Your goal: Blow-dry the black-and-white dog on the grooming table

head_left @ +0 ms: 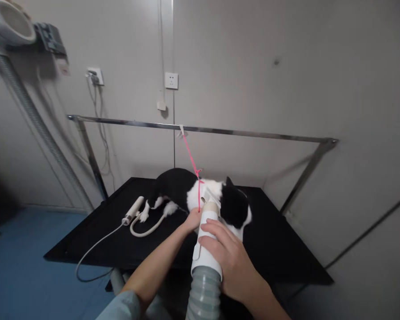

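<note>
A black-and-white furry animal (178, 184) that looks like a dog lies on the black table (280, 249), its dark head at the right. My right hand (228, 251) is wrapped round the white nozzle (206, 240) of a ribbed grey dryer hose (204, 293). The nozzle's flat tip (210, 198) points at the white fur of the neck. My left hand (194, 218) is by the animal's chest, at the lower end of a pink lead (190, 155). The nozzle and fur hide most of its fingers.
A metal rail (130, 122) spans the table's back and holds the lead. A white corded handheld device (133, 211) and a pale curved tube (148, 232) lie at the left. A white blower (11, 22) with a grey hose (42, 120) is at upper left.
</note>
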Tool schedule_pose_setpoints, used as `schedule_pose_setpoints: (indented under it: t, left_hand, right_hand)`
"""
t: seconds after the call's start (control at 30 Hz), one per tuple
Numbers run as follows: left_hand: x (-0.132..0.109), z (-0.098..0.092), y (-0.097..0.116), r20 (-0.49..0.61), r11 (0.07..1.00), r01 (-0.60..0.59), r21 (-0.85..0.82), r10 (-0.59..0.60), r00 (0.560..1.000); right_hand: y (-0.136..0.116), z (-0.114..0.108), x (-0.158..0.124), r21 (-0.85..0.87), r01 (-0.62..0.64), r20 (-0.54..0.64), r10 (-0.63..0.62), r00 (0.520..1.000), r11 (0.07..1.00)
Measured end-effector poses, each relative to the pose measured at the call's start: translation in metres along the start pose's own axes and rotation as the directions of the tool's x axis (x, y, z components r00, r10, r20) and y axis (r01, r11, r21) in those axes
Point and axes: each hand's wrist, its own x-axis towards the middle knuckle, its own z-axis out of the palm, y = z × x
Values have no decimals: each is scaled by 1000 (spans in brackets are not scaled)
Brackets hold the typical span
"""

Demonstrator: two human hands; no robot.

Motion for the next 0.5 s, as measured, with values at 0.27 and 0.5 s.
schedule_pose_setpoints:
  t: [0.27,0.5]
  left_hand:
    - [3,39,-19,52,978,16,207,-27,998]
    - [3,-11,-20,-245,953,98,288,-26,969]
  right_hand:
    - [4,-55,-35,13,-204,157,200,967,979]
    - [27,-41,-65,244,-220,2,226,974,945]
